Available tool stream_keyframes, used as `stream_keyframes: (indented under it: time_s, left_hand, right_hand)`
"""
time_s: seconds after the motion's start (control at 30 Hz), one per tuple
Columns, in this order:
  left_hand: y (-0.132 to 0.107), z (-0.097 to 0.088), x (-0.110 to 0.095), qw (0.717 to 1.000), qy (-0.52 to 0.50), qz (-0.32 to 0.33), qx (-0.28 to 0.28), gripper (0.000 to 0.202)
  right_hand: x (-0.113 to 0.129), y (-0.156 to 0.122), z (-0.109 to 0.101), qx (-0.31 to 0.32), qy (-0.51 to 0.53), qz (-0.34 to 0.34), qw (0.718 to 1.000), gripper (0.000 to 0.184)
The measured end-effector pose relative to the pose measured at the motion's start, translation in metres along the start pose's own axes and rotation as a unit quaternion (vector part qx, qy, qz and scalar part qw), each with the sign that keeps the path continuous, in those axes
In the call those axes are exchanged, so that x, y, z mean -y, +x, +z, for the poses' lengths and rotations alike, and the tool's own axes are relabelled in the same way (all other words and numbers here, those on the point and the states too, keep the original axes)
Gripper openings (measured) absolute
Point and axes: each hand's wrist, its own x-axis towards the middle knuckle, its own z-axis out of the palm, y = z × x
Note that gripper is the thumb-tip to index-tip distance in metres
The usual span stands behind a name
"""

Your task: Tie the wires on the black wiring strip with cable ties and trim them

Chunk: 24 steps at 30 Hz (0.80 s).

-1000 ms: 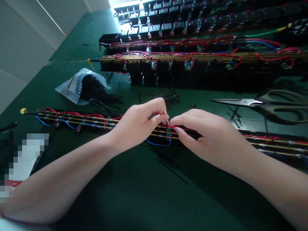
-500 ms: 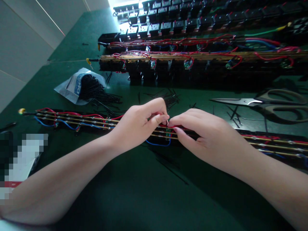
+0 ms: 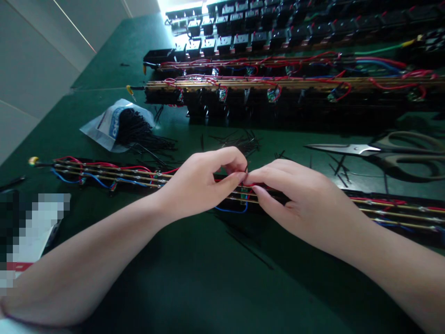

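Brass-coloured rods run beneath the two hands, part of a long wired strip that lies across the table and shows to the left, between and to the right of them. The left hand has thumb and forefinger pinched together over it, with a thin dark strand at their tips. The right hand meets them from the other side, fingertips close by; whether it grips anything I cannot tell. Just below the fingertips sit a small green board and a looped, smooth blue wire.

Farther out, glossy solder joints dot the slim, straight rods. Beyond the left hand, a crinkled clear plastic bag spills a bristly bundle of black ties, and loose black pieces lie scattered nearby. To the right rest scissors with pointed metal blades and rounded dark handles. At the back stand rows of boxy black assemblies.
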Motion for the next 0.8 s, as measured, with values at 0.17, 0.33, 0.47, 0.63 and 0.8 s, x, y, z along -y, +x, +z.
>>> stream_keyframes:
  time_s: [0.17, 0.33, 0.47, 0.63, 0.8]
  left_hand:
    - [0.0000, -0.0001, 0.0006, 1.000, 0.011, -0.014, 0.018, 0.010]
    - [-0.0002, 0.0017, 0.0000, 0.999, 0.009, -0.027, 0.016, 0.010]
    - [0.0002, 0.0050, -0.0017, 0.997, 0.052, -0.051, -0.003, 0.008]
    - [0.0006, 0.0087, -0.0033, 0.993, 0.099, -0.066, -0.022, 0.006]
    - [0.0023, 0.0078, -0.0048, 0.991, 0.114, -0.071, -0.018, 0.004]
  right_hand:
    - [-0.0007, -0.0011, -0.0014, 0.004, 0.001, -0.008, 1.000, 0.027]
    - [0.0012, -0.0011, -0.0006, 0.002, -0.005, -0.014, 1.000, 0.026]
    - [0.0037, -0.0004, 0.0002, 0.000, -0.015, -0.013, 1.000, 0.024]
    - [0.0049, -0.0014, 0.0000, -0.006, 0.001, -0.017, 1.000, 0.024]
    - [0.0033, -0.0022, 0.0016, -0.022, -0.007, -0.047, 0.999, 0.020]
